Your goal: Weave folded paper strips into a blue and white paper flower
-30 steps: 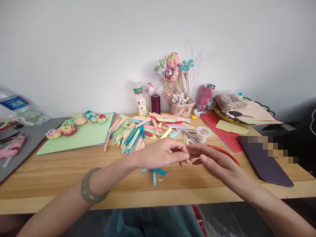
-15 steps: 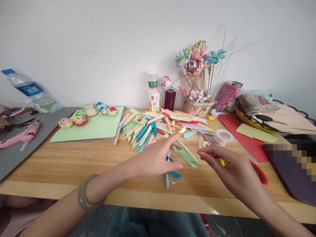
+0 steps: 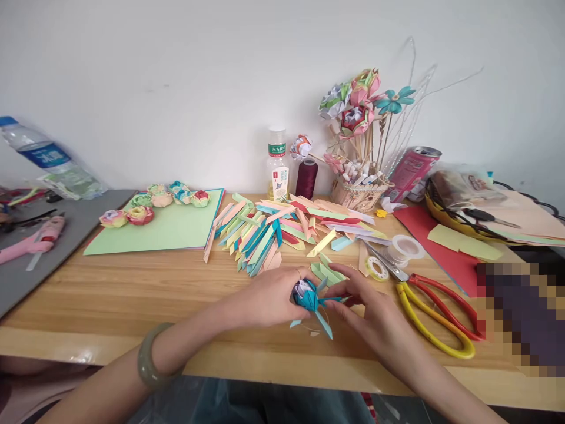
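Note:
Both of my hands meet over the wooden table (image 3: 132,294) near its front edge. My left hand (image 3: 265,297), with a ring and a jade bangle on the wrist, is closed around a small blue folded paper flower (image 3: 306,296). My right hand (image 3: 368,309) pinches the flower's thin blue petals from the right side. Green folded paper strips (image 3: 327,272) lie just behind the flower.
A heap of coloured folded strips (image 3: 273,229) lies behind my hands. Red and yellow scissors (image 3: 435,315) and tape rolls (image 3: 404,248) sit to the right. A green sheet (image 3: 172,229) with paper flowers is left; a bouquet basket (image 3: 358,191), bottle (image 3: 277,168) and can (image 3: 412,168) stand at the wall.
My left hand has lifted the blue paper flower off the table and closed on it. My right hand let go of the scissors and moved left onto the flower.

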Demonstrator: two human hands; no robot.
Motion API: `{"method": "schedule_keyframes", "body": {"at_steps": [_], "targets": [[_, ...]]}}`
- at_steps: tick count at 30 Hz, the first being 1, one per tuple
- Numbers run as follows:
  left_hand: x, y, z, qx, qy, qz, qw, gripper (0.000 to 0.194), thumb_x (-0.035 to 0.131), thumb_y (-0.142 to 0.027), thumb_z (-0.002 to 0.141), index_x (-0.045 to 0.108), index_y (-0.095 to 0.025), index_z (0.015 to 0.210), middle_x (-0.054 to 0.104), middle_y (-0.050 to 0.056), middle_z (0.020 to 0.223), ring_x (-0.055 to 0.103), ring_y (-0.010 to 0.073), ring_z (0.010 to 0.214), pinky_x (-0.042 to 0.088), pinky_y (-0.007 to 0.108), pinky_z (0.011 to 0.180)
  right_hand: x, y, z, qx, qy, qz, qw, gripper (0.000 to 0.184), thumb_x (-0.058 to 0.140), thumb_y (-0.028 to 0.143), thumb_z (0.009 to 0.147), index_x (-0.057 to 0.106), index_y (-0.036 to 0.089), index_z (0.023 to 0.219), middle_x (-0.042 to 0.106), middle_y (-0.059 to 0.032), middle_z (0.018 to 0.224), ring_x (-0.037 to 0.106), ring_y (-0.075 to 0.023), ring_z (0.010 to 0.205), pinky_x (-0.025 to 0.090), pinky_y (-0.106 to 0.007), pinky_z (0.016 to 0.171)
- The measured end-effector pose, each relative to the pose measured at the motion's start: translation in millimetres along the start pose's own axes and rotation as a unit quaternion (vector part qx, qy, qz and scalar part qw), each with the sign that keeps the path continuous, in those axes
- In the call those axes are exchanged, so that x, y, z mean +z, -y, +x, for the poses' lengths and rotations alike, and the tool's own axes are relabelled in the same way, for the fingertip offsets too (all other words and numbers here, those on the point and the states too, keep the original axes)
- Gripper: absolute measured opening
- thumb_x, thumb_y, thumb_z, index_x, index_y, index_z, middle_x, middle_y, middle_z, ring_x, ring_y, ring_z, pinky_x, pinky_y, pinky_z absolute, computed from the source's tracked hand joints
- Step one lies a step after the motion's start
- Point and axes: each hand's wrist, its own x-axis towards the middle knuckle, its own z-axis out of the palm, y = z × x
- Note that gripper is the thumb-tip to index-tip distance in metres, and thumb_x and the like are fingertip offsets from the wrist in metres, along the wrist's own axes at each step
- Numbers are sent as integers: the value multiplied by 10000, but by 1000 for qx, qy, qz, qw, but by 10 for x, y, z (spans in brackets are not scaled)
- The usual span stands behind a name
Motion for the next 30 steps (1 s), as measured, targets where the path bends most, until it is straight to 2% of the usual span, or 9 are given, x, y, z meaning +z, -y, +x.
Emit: {"method": "schedule_keyframes", "body": {"at_steps": [2,5,10,13,15,17,19,24,30], "targets": [[7,-2,-9,-8,-2,-58,998,443,629,-272,638,493,-235,1058,592,14,983,540,172,824,403,256,686,-28,8,34,2,5,14,1000,400,465,245,826,348,213,1207,662,-41,831,631,-174,731,503,-326,676],[10,19,-13,6,18,-154,988,474,633,-278,650,466,-217,1089,568,27,969,526,144,784,404,241,672,-85,28,56,2,-10,-19,1000,431,483,261,824,341,220,1229,646,-27,799,617,-176,726,490,-321,672],[-17,64,-7,25,70,-251,965,353,632,-283,667,504,-190,983,515,-3,823,465,100,705,380,211,634,-149,83,49,-25,0,-42,999,473,478,233,831,286,246,1262,637,-10,794,599,-159,703,480,-301,675],[-37,54,6,0,98,-293,951,271,507,-396,761,514,-180,924,490,-11,757,442,90,656,365,214,605,-149,128,31,-44,5,-55,997,519,480,214,827,242,259,1286,642,-1,786,606,-152,689,489,-286,663],[-47,18,18,-19,82,-303,949,316,395,-450,809,527,-165,835,480,-9,726,433,89,639,357,218,598,-135,156,12,-61,-1,-54,997,539,476,205,825,225,274,1297,644,13,768,611,-143,666,495,-265,641],[-57,-35,22,-16,76,-275,958,257,524,-412,745,528,-157,784,477,-17,707,430,87,644,343,210,594,-121,180,-10,-69,-9,-48,996,551,470,204,826,210,285,1305,641,24,751,613,-136,654,496,-250,629],[-69,-89,12,-25,102,-294,950,210,597,-322,697,512,-160,799,480,-29,701,436,79,633,341,200,585,-120,196,-29,-61,-13,-42,997,563,475,215,825,200,287,1311,637,24,747,609,-138,658,495,-253,635],[-101,-164,-48,-45,106,-320,940,197,601,-218,663,492,-172,820,452,-47,679,407,72,618,333,192,569,-172,208,-33,-37,0,3,999,582,503,240,818,201,290,1313,624,18,752,587,-140,668,482,-278,673],[-123,-150,-63,-51,120,-298,946,211,581,-229,677,493,-183,863,482,-30,740,446,92,683,357,211,612,-200,201,9,-25,29,40,998,565,518,228,814,227,295,1294,631,24,768,568,-126,662,471,-269,676]]}}
